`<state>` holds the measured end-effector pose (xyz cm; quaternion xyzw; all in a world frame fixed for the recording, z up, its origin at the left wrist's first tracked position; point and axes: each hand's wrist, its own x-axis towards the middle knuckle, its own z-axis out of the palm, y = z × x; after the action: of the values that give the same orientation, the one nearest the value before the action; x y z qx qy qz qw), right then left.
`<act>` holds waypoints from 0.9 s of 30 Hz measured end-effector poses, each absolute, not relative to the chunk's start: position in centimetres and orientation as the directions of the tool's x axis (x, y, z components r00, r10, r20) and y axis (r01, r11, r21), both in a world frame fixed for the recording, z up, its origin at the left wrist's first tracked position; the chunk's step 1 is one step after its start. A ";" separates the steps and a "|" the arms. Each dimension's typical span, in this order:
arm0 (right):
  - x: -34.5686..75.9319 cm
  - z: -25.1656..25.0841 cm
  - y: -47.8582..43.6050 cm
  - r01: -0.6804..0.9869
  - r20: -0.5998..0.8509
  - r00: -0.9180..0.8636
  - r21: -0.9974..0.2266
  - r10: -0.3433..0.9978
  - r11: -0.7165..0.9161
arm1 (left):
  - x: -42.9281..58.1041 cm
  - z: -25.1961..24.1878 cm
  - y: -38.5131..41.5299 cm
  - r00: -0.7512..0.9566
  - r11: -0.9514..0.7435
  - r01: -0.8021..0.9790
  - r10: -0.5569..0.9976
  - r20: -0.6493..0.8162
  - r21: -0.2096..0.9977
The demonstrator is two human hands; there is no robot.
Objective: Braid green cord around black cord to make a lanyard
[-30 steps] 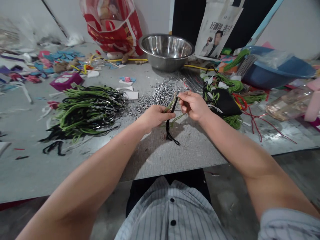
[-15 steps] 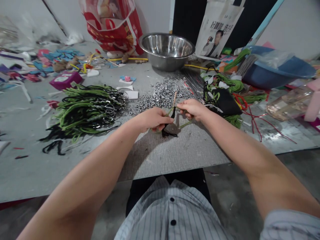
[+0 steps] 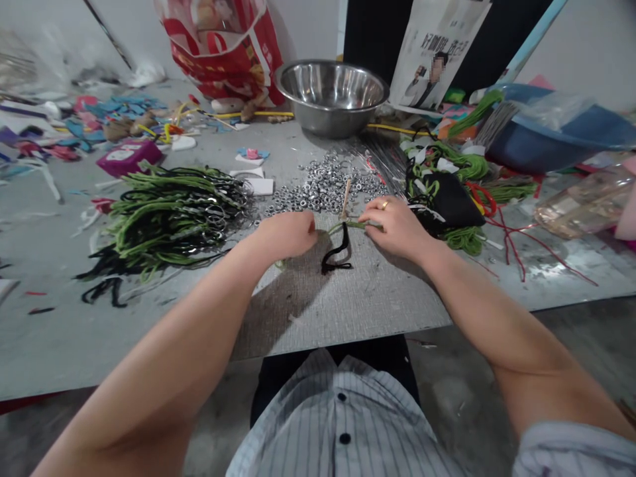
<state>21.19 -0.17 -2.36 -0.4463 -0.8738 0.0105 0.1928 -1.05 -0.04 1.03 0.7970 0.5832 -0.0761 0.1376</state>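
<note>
Hands (image 3: 287, 235) (image 3: 397, 228) gripping green cord (image 3: 348, 224), nuts (image 3: 322, 183), bowl (image 3: 328, 124) behind

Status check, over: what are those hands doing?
Left hand and right hand both pinching green cord stretched between them. Black cord hangs to the table. Metal nuts heaped just beyond.

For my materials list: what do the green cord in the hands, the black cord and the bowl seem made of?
The green cord looks like matte suede-like or textile cord: dull and limp. The black cord seems the same, looping softly. The bowl is apparently stainless steel, given its bright reflections.
</note>
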 end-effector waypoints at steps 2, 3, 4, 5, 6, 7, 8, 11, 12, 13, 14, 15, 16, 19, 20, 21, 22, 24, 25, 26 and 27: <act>20.7 -2.4 -0.5 0.673 0.329 -0.645 -0.183 0.690 0.717 | -1.3 0.7 0.1 0.345 -0.330 0.936 0.928 -0.140 0.120; 20.4 -2.4 -0.7 0.638 0.322 -0.679 -0.184 0.659 0.747 | -1.3 0.5 0.1 0.384 -0.377 0.918 0.922 -0.042 0.121; 20.2 -2.6 -0.8 0.615 0.314 -0.701 -0.188 0.640 0.766 | -1.3 0.4 0.1 0.426 -0.430 0.894 0.903 0.054 0.126; 20.0 -2.7 -0.9 0.603 0.308 -0.713 -0.191 0.630 0.775 | -1.2 0.3 0.1 0.466 -0.481 0.865 0.875 0.129 0.139; 19.8 -2.9 -0.9 0.595 0.298 -0.721 -0.195 0.626 0.779 | -1.1 0.2 0.1 0.501 -0.525 0.834 0.849 0.165 0.167; 19.7 -3.1 -0.9 0.589 0.286 -0.729 -0.201 0.622 0.783 | -1.0 0.2 0.0 0.535 -0.558 0.803 0.829 0.162 0.208; 19.7 -3.2 -0.9 0.582 0.272 -0.737 -0.208 0.618 0.786 | -0.8 0.2 -0.1 0.567 -0.579 0.775 0.814 0.127 0.254; 19.8 -3.4 -0.7 0.569 0.238 -0.753 -0.232 0.613 0.789 | -0.3 0.5 -0.6 0.632 -0.571 0.751 0.767 -0.111 0.331; 19.8 -3.3 -0.7 0.569 0.231 -0.753 -0.240 0.616 0.786 | -0.1 0.6 -0.8 0.640 -0.567 0.756 0.745 -0.188 0.326; 19.8 -3.3 -0.7 0.571 0.223 -0.753 -0.247 0.619 0.783 | 0.0 0.7 -0.9 0.646 -0.572 0.759 0.723 -0.246 0.311; 19.9 -3.2 -0.7 0.572 0.213 -0.753 -0.255 0.622 0.780 | 0.1 0.7 -1.0 0.654 -0.584 0.755 0.701 -0.284 0.298; 19.9 -3.2 -0.7 0.571 0.206 -0.754 -0.262 0.623 0.778 | 0.2 0.7 -1.1 0.667 -0.600 0.744 0.679 -0.305 0.293; 19.9 -3.1 -0.8 0.570 0.204 -0.754 -0.270 0.624 0.776 | 0.2 0.8 -1.1 0.683 -0.612 0.731 0.658 -0.316 0.302; 20.0 -3.2 -0.7 0.568 0.215 -0.747 -0.286 0.630 0.771 | 0.2 1.0 -1.3 0.717 -0.562 0.696 0.574 -0.396 0.446; 20.0 -3.2 -0.7 0.569 0.216 -0.745 -0.288 0.631 0.770 | 0.1 1.1 -1.4 0.717 -0.512 0.695 0.540 -0.441 0.505; 20.0 -3.3 -0.6 0.570 0.214 -0.744 -0.291 0.633 0.769 | 0.1 1.3 -1.5 0.712 -0.454 0.700 0.504 -0.489 0.551; 20.0 -3.2 -0.6 0.568 0.209 -0.746 -0.297 0.633 0.767 | 0.0 1.5 -1.6 0.705 -0.403 0.707 0.469 -0.533 0.581; 20.0 -3.2 -0.5 0.564 0.198 -0.747 -0.314 0.634 0.763 | -0.1 1.9 -1.8 0.700 -0.332 0.713 0.387 -0.601 0.617; 20.0 -3.1 -0.5 0.565 0.193 -0.746 -0.323 0.637 0.759 | -0.2 2.1 -2.0 0.698 -0.310 0.715 0.349 -0.625 0.626; 20.0 -3.1 -0.5 0.568 0.189 -0.742 -0.331 0.643 0.753 | -0.2 2.3 -2.1 0.696 -0.295 0.718 0.318 -0.643 0.631; 20.1 -3.0 -0.5 0.575 0.186 -0.736 -0.337 0.651 0.746 | -0.2 2.4 -2.2 0.694 -0.291 0.720 0.300 -0.654 0.630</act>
<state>20.06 -0.52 -3.01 -0.3322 -0.9225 0.1296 0.1476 -0.20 -2.16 2.42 0.7752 0.3289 -0.2117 0.4961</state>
